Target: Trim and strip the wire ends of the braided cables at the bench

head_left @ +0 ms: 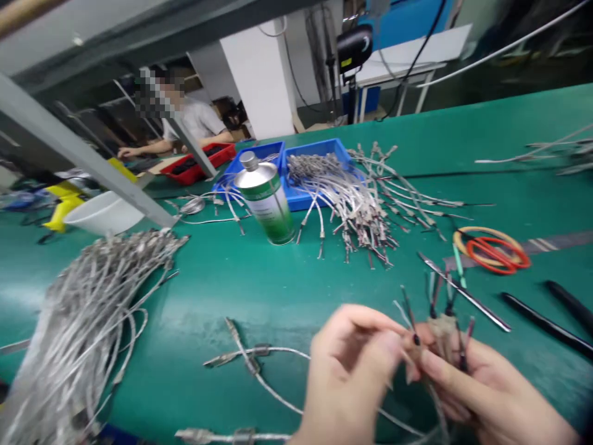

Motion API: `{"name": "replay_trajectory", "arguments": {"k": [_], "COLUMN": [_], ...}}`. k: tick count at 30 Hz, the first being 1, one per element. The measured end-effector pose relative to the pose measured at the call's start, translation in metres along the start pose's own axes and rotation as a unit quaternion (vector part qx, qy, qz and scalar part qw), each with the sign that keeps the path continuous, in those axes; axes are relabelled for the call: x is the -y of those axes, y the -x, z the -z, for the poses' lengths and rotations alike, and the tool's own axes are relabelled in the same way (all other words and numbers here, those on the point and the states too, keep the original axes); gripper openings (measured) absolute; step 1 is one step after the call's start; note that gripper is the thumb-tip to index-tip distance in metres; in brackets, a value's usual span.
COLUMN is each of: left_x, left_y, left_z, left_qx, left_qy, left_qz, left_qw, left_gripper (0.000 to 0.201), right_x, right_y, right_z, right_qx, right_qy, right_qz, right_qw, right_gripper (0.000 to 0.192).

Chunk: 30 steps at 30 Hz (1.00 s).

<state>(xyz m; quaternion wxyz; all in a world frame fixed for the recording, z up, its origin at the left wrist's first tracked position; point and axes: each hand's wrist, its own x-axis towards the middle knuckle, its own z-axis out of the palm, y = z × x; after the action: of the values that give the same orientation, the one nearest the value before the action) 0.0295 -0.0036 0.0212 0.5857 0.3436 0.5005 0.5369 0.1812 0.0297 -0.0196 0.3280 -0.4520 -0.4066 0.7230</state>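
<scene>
My left hand (354, 364) is closed, thumb and fingertips pinching the stripped end of a cable beside my right hand. My right hand (482, 383) is wrapped round several cable ends (445, 334), whose thin dark, red and pale wires stick up above the fingers. Grey-white cables trail out below both hands. On the green table (194, 296), to the left of my hands, cables with connector plugs (254, 358) lie loosely crossed. Just behind my right hand rest metal tweezers (467, 296). Part of what my fingers grip is hidden.
A large cable bundle (92, 309) lies at left. A green-and-silver can (265, 201) stands before blue trays (301, 201), one heaped with cables. Scissors with orange handles (495, 253) and black-handled pliers (546, 321) lie at right. A person (194, 120) sits across the table.
</scene>
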Motion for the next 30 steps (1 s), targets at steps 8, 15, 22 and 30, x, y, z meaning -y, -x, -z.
{"name": "replay_trajectory", "arguments": {"k": [8,15,22,30], "left_x": [0.001,0.013,0.016,0.022], "left_y": [-0.023,-0.024,-0.021,-0.017], "left_z": [0.003,0.009,0.009,0.015], "left_qx": [-0.021,0.001,0.006,0.011], "left_qy": [0.003,0.083,-0.02,-0.197], "left_qz": [-0.023,-0.005,-0.086,-0.28], "left_qw": [0.999,0.997,0.996,0.939], "left_gripper": [0.01,0.004,0.008,0.005], "right_x": [0.005,0.002,0.0,-0.014], "right_y": [0.001,0.001,0.0,-0.002], "right_z": [-0.003,-0.003,-0.003,-0.005], "right_qx": [0.062,0.067,0.096,0.184], "right_qy": [-0.009,-0.042,-0.121,-0.247], "right_qz": [-0.02,-0.024,0.01,0.05], "right_qw": [0.998,0.997,0.988,0.95], "right_gripper": [0.039,0.041,0.031,0.011]}}
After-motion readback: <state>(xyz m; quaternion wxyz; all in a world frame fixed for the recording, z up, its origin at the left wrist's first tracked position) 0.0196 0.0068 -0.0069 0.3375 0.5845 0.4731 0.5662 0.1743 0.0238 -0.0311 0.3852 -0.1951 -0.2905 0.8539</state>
